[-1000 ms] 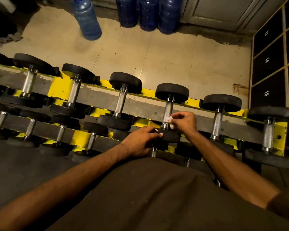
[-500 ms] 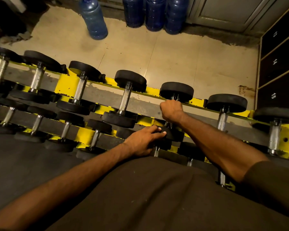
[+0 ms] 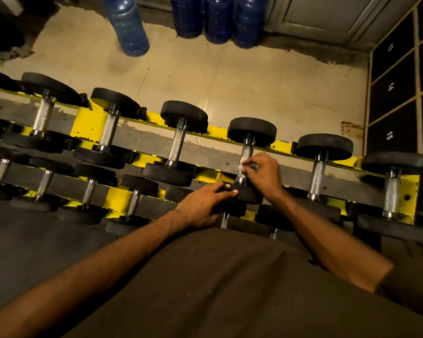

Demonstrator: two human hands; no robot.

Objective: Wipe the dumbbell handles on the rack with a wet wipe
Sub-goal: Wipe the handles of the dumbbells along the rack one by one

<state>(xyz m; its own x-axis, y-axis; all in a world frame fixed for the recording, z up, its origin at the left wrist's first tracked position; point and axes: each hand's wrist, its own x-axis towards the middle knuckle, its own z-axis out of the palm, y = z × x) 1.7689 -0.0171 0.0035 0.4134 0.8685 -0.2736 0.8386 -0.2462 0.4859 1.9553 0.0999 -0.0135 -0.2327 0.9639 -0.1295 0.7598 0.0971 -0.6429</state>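
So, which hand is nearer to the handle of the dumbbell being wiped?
Right. The right hand presses the wet wipe against the handle; the left hand rests below it, on that dumbbell's near black head.

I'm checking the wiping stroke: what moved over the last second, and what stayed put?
The right hand, holding the wipe, slid up the handle toward the far weight, then back down to its near end. The left hand stayed resting on the near weight.
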